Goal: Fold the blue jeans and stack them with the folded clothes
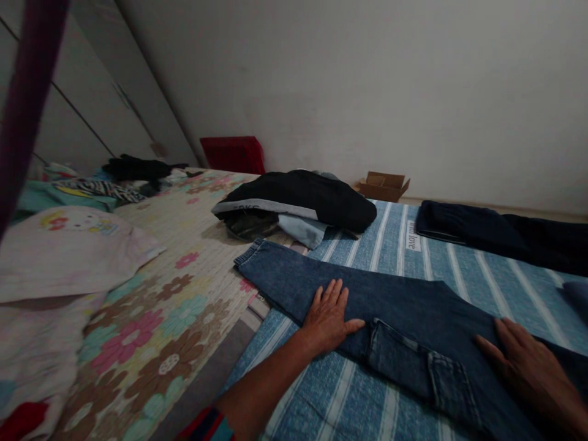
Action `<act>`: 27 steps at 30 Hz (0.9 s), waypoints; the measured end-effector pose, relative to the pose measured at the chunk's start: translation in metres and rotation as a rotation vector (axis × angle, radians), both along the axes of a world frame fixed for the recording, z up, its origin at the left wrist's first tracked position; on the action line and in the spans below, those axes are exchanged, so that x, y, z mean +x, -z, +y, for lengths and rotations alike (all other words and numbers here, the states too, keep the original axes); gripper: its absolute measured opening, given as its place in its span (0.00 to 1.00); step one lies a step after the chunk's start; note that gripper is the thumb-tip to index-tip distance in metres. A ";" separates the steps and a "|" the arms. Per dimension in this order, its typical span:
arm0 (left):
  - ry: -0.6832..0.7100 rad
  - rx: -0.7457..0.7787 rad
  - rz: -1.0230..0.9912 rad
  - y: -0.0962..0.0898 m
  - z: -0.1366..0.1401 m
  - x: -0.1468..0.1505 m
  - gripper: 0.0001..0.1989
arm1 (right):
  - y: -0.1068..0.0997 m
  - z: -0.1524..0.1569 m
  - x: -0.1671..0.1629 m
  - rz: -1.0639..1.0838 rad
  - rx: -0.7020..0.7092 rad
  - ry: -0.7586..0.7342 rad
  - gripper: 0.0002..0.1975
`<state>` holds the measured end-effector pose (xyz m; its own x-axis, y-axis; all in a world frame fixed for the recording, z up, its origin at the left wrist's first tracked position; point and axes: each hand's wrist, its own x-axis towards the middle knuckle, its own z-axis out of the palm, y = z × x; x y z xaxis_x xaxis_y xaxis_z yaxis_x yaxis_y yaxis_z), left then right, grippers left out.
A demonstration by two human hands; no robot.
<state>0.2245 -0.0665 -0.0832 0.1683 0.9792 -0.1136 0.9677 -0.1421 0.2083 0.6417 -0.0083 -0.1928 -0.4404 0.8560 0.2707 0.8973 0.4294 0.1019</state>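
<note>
Blue denim trousers (pixel 390 300) lie stretched across the bed, legs laid together, with the elastic cuff toward the far left and a side pocket facing up. My left hand (pixel 328 318) rests flat on the lower leg, fingers spread and thumb out. Farther right, my right hand (pixel 523 355) lies palm down on the upper part, its fingers extended. Neither hand grips the cloth. The waist end runs out of the picture at the lower right.
A pile of dark clothes (pixel 294 196) sits just beyond the cuff. Folded dark trousers (pixel 482 229) lie on the striped blue sheet (pixel 321 392) at right. Pale pink clothing (pixel 73 251) covers the left side. Behind the bed are a cardboard box (pixel 383 185) and a red object (pixel 232 154).
</note>
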 end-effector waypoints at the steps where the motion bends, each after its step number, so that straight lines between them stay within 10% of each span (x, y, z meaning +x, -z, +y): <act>1: -0.011 0.007 0.004 -0.001 -0.001 -0.001 0.42 | 0.001 0.000 0.002 -0.011 0.017 -0.011 0.25; 16: -0.113 0.060 -0.006 -0.008 -0.009 -0.026 0.38 | -0.004 -0.002 -0.001 0.010 -0.044 0.028 0.24; 27: -1.044 0.441 -0.349 -0.075 0.018 -0.190 0.27 | 0.004 -0.001 0.002 -0.012 0.032 -0.030 0.24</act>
<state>0.0348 -0.0481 -0.0085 -0.7805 0.6040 0.1612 0.5582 0.5572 0.6148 0.6435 -0.0088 -0.1963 -0.4687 0.8335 0.2925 0.8829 0.4522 0.1264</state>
